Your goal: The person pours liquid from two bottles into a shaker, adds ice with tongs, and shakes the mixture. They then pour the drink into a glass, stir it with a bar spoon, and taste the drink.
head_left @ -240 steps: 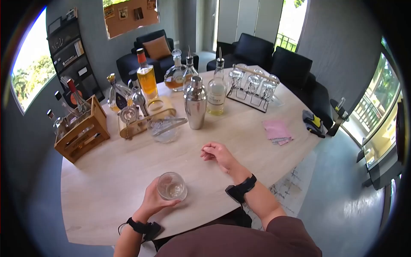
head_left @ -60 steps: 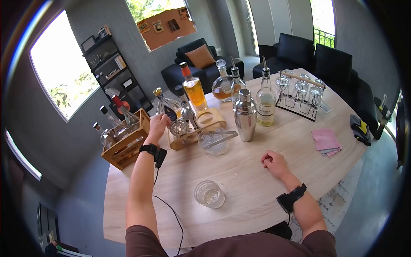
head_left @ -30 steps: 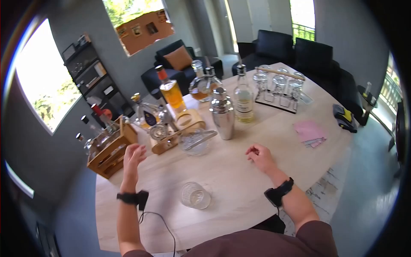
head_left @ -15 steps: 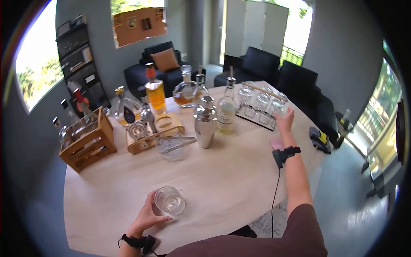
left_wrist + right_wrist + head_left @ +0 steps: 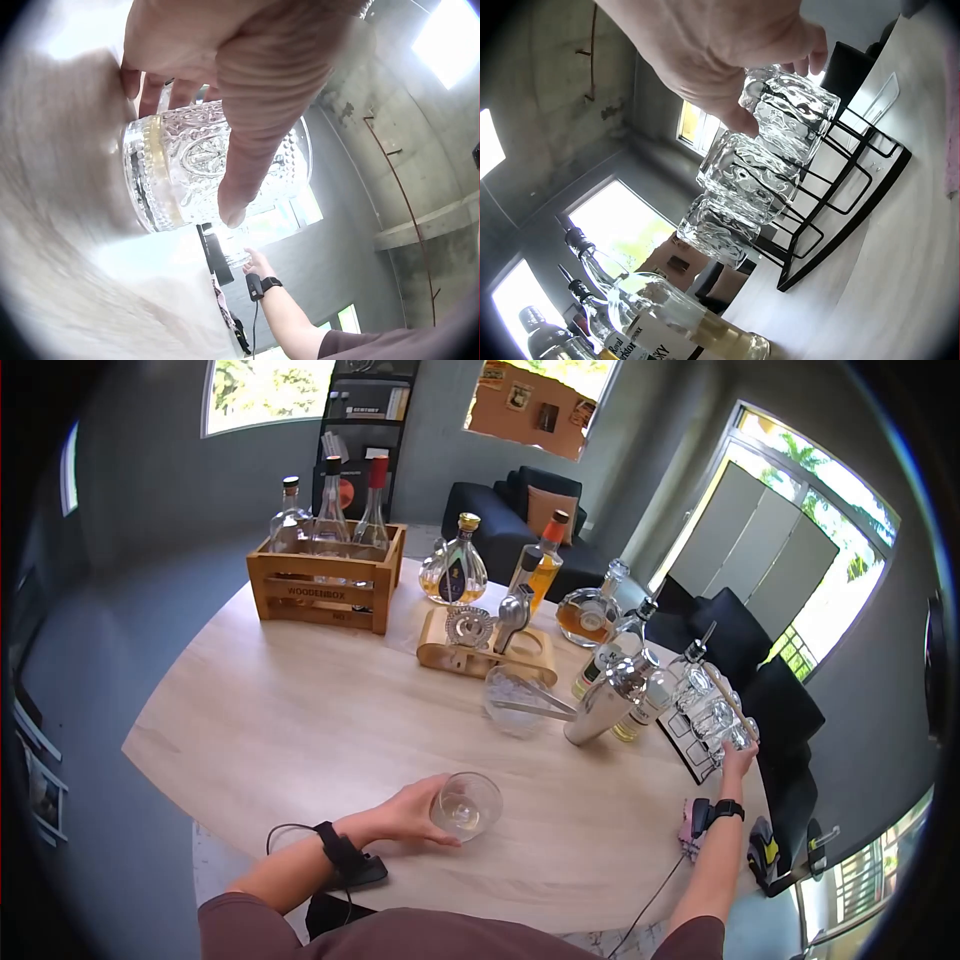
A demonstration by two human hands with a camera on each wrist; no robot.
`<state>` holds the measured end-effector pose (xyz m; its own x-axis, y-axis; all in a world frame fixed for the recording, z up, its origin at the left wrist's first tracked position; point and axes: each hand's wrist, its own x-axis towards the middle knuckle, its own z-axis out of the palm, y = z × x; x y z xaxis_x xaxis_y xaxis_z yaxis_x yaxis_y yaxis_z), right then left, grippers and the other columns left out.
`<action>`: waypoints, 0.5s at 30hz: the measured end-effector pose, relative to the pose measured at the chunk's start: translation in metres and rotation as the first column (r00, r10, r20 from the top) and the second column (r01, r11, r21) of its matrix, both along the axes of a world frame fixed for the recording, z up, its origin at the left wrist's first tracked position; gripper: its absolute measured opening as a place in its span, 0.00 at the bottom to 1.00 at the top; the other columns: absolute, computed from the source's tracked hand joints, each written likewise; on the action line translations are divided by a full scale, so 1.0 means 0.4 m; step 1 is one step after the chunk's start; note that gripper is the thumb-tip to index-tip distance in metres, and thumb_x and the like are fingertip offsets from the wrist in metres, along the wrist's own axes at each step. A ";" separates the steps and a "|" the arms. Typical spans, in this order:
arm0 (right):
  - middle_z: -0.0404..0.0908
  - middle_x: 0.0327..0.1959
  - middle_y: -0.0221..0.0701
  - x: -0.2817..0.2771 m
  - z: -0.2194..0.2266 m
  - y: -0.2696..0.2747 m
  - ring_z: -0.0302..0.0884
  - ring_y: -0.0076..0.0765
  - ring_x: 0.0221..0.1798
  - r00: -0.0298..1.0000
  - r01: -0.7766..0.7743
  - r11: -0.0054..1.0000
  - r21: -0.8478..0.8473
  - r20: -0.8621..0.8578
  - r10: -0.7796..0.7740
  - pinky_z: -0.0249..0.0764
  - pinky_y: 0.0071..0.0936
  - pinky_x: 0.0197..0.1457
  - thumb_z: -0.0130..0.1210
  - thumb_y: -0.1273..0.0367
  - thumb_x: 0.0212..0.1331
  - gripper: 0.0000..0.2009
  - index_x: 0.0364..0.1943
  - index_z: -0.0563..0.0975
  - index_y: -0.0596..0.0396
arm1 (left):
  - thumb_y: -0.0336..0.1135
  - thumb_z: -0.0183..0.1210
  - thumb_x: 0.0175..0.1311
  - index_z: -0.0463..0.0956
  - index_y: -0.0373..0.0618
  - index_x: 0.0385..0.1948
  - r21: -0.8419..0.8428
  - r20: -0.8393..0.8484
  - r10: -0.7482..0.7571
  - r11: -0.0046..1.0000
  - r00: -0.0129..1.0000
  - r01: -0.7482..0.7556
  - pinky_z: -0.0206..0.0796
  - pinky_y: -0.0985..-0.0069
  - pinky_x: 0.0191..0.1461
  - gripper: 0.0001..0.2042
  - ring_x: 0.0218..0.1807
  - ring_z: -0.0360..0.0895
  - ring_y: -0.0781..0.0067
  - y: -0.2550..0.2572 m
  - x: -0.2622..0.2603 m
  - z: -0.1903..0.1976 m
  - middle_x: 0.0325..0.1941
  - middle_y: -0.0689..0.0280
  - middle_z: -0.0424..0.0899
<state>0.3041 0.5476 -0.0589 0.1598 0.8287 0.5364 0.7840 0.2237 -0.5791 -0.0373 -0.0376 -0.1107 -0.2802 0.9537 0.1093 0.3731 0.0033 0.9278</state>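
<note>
My left hand (image 5: 412,812) grips a clear tumbler (image 5: 470,807) near the table's front edge, with a little pale liquid at its bottom. In the left wrist view, the thumb (image 5: 244,176) lies along the patterned side of the tumbler and the other fingers are behind it. Far to the right, my right hand (image 5: 738,762) is at the near end of a black wire glass rack (image 5: 855,214) with a wooden handle. In the right wrist view, its thumb and fingers straddle the nearest upside-down glass (image 5: 799,109), which sits among other rippled glasses (image 5: 746,176).
A steel shaker (image 5: 603,705) and several bottles stand left of the rack. Left of them are an ice bowl (image 5: 510,705) with tongs, a bamboo bar-tool stand (image 5: 440,650) and a wooden bottle crate (image 5: 330,595). A pink cloth (image 5: 690,830) lies under the right forearm.
The left hand went from the bar-tool stand back to the tumbler and closed round it. The right hand moved from mid-table to the rack's end glass. The head view turned.
</note>
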 end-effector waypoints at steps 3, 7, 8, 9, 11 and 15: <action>0.73 0.56 0.49 0.016 -0.015 0.039 0.71 0.57 0.61 0.998 -0.057 0.997 0.050 -0.033 0.059 0.66 0.41 0.63 0.74 0.61 0.37 0.43 0.60 0.62 0.58 | 0.47 0.75 0.41 0.67 0.38 0.58 0.015 0.011 -0.023 1.000 1.000 0.023 0.61 0.67 0.64 0.40 0.60 0.70 0.56 0.002 -0.008 -0.006 0.56 0.53 0.73; 0.76 0.53 0.48 0.008 0.049 0.000 0.74 0.57 0.57 0.998 0.053 0.999 -0.011 0.046 -0.052 0.69 0.43 0.60 0.74 0.58 0.37 0.42 0.58 0.63 0.58 | 0.48 0.74 0.42 0.67 0.39 0.58 0.052 -0.016 -0.022 0.998 1.000 0.023 0.61 0.67 0.64 0.40 0.59 0.70 0.56 0.002 -0.008 -0.022 0.56 0.53 0.74; 0.76 0.53 0.48 0.003 0.055 -0.001 0.74 0.57 0.56 0.987 0.138 0.989 -0.042 0.091 -0.134 0.69 0.44 0.60 0.74 0.57 0.37 0.42 0.58 0.64 0.58 | 0.48 0.74 0.43 0.67 0.39 0.58 0.073 -0.026 -0.023 0.997 0.999 0.025 0.61 0.67 0.64 0.39 0.59 0.70 0.56 0.002 -0.009 -0.027 0.56 0.53 0.74; 0.76 0.53 0.48 0.001 0.065 -0.001 0.74 0.56 0.56 0.976 0.190 0.981 0.031 0.105 -0.192 0.69 0.46 0.59 0.73 0.53 0.38 0.42 0.57 0.65 0.58 | 0.48 0.74 0.43 0.67 0.39 0.58 0.073 -0.023 -0.016 0.997 1.000 0.017 0.61 0.67 0.64 0.39 0.59 0.70 0.56 0.001 -0.009 -0.031 0.56 0.53 0.74; 0.76 0.53 0.47 -0.005 0.105 -0.020 0.74 0.57 0.55 0.970 0.215 0.972 0.100 0.092 -0.224 0.68 0.47 0.59 0.73 0.53 0.38 0.42 0.57 0.66 0.59 | 0.48 0.74 0.43 0.67 0.39 0.58 0.070 -0.013 -0.025 0.997 1.000 0.026 0.61 0.67 0.64 0.39 0.60 0.70 0.55 0.002 -0.009 -0.035 0.57 0.53 0.74; 0.75 0.53 0.48 0.000 0.213 -0.080 0.73 0.56 0.54 0.958 0.226 0.865 0.449 0.056 -0.280 0.67 0.49 0.59 0.72 0.53 0.42 0.39 0.56 0.68 0.61 | 0.48 0.74 0.43 0.67 0.39 0.58 0.079 0.024 -0.034 0.996 0.999 0.032 0.61 0.67 0.65 0.39 0.60 0.70 0.55 0.004 -0.009 -0.038 0.56 0.53 0.74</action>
<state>0.3042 0.5157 0.0264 0.2470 0.4477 0.8594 0.9027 0.2161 -0.3720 -0.0407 -0.0361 -0.1259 -0.2528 0.9511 0.1776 0.3480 -0.0819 0.9339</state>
